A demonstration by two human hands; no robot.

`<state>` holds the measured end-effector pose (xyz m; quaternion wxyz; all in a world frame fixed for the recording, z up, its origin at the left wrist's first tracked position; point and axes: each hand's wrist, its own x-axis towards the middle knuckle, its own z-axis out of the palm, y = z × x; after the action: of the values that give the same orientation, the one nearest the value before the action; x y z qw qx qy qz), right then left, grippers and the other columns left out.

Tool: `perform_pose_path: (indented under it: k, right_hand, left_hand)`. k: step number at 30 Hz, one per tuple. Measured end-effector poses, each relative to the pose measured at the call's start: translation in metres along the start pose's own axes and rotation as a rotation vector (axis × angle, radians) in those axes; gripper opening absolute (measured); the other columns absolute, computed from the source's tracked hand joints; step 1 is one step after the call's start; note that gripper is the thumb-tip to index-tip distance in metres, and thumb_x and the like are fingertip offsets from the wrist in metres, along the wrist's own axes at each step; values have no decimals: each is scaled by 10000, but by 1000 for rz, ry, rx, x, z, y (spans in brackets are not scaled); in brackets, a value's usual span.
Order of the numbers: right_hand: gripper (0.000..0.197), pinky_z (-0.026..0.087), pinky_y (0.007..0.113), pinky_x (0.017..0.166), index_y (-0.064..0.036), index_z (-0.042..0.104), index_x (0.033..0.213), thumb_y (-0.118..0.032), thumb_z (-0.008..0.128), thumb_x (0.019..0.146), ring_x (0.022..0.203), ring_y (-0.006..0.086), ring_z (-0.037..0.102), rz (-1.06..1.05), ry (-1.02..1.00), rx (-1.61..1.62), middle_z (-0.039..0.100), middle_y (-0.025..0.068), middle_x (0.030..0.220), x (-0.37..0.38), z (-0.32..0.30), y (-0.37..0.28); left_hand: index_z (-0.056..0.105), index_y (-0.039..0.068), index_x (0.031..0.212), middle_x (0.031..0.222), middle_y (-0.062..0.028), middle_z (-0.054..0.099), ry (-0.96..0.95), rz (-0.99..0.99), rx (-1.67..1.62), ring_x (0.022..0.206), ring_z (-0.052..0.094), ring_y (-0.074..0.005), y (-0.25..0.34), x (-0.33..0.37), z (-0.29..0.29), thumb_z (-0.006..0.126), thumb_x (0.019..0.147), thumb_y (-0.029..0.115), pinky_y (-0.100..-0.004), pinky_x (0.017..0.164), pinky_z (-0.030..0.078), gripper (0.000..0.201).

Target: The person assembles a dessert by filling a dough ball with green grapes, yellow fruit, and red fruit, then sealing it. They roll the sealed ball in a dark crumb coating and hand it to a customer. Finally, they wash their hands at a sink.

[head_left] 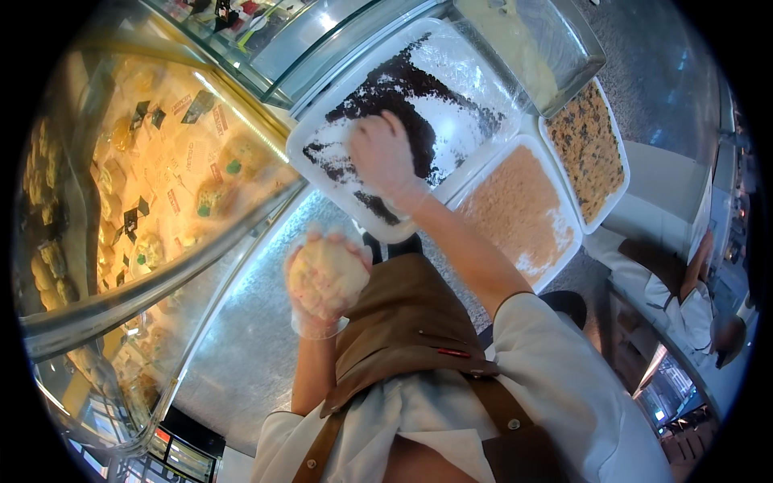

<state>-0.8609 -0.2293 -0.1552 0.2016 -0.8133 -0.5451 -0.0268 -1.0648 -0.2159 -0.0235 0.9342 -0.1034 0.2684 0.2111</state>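
Observation:
In my left hand, covered by a clear plastic glove, rests a pale, lumpy round piece of dough or a bun; the fingers wrap round it. It is held in front of my brown apron, just outside a white tub. My right hand, also gloved, reaches down into that tub. Its fingers are curled at the dark brown crumbs, which lie in a loose heap over the tub's pale bottom. The fingertips are partly hidden, and the hand is slightly blurred.
Beside the tub stand a tray of light tan crumbs, a tray of speckled brown crumbs and a metal pan of pale cream-coloured mass. A lit glass display case with baked goods borders the left. Another person is at the right.

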Motion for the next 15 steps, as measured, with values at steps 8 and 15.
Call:
perform_pose_path:
  k: [8, 15]
  right_hand:
    - [370, 449, 460, 1073, -25, 636, 1266, -201, 660, 941, 1236, 404, 561, 9, 194, 362, 617, 188, 1328, 35, -27, 102]
    - [562, 351, 571, 1138, -165, 616, 1375, -348, 744, 860, 1368, 407, 455, -79, -51, 377, 516, 161, 1470, -15, -44, 55]
  left_hand:
    - [609, 127, 1136, 1144, -154, 630, 163, -11, -142, 1069, 579, -394, -5, 23, 1, 512, 1012, 338, -577, 985, 487, 263]
    - [609, 90, 1205, 1226, -147, 634, 126, -20, -165, 1171, 574, -329, -6, 63, 6, 445, 1048, 278, -553, 1044, 452, 295]
